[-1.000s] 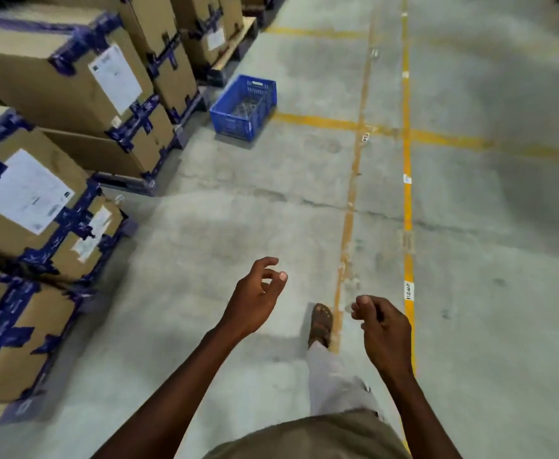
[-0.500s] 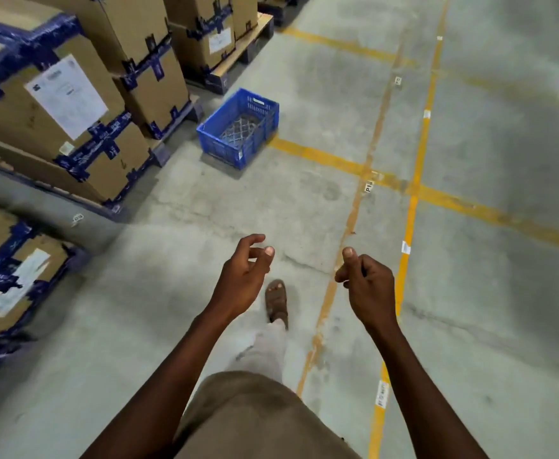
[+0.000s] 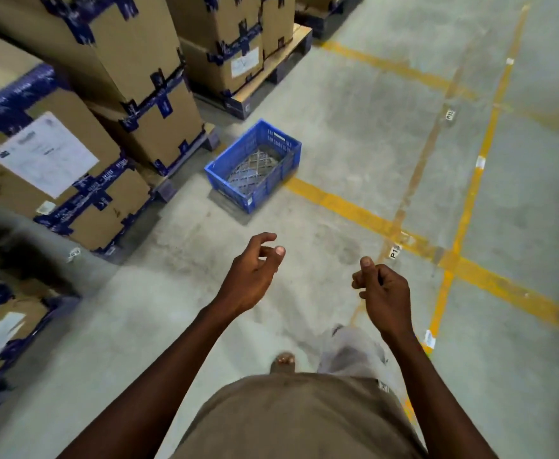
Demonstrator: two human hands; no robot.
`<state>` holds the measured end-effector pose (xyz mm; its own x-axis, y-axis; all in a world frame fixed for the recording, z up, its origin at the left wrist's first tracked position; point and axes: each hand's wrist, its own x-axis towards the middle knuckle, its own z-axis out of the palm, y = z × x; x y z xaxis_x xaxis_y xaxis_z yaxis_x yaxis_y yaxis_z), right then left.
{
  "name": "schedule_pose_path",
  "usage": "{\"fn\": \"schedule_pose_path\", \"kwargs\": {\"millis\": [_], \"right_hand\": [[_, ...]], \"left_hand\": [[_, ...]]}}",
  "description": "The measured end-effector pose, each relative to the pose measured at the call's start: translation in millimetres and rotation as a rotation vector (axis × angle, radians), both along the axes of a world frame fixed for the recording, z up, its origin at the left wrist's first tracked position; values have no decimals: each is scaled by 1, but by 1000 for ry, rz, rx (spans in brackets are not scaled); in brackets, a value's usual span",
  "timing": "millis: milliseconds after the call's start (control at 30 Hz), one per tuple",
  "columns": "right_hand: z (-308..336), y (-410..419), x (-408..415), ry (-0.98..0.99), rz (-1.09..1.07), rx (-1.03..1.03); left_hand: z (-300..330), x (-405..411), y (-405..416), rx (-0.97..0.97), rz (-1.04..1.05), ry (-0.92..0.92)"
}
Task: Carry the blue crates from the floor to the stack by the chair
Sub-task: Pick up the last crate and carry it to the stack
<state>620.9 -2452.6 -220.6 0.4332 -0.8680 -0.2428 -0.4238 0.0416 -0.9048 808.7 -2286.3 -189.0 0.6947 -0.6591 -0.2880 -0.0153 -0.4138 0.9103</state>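
Looking down from the head camera, a single blue crate [image 3: 254,167] sits on the concrete floor [image 3: 354,134], empty as far as its perforated bottom shows. One long side lies close to the corner of a pallet [image 3: 168,188] loaded with taped cardboard boxes [image 3: 152,104]; its far right corner sits just at the end of a yellow floor line [image 3: 337,203].

Both arms reach forward over the floor, well short of the crate. The left hand [image 3: 255,273] hangs with fingers loosely curled and thumb near the forefinger, holding nothing. The right hand [image 3: 382,286] is curled more tightly, thumb up, and also holds nothing. A bare foot [image 3: 283,361] shows below, between the arms.

No chair and no stack of crates appear in this view, so how many crates are already moved cannot be told. As a judgement, this crate has not been lifted: it rests flat on the floor with neither hand touching it. What is left for it is to reach it, grip its rim on both sides, lift it and carry it to the stack.
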Motion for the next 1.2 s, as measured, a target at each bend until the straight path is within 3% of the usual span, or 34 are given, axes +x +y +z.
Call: {"fn": "schedule_pose_path", "kwargs": {"millis": [267,600,833,1200], "right_hand": [[-26,-200,138,-28,162,67],[13,-395,321,-15,480,8],[-24,-464,468,75,617,-13],[-37,-510,660,195,836,-29]], "left_hand": [[-18,90,-169,60,171,1],[13,205,-331,-6,480,27],[-33,320,-377,-16,656,75],[-70,472,-402,37,767,214]]}}
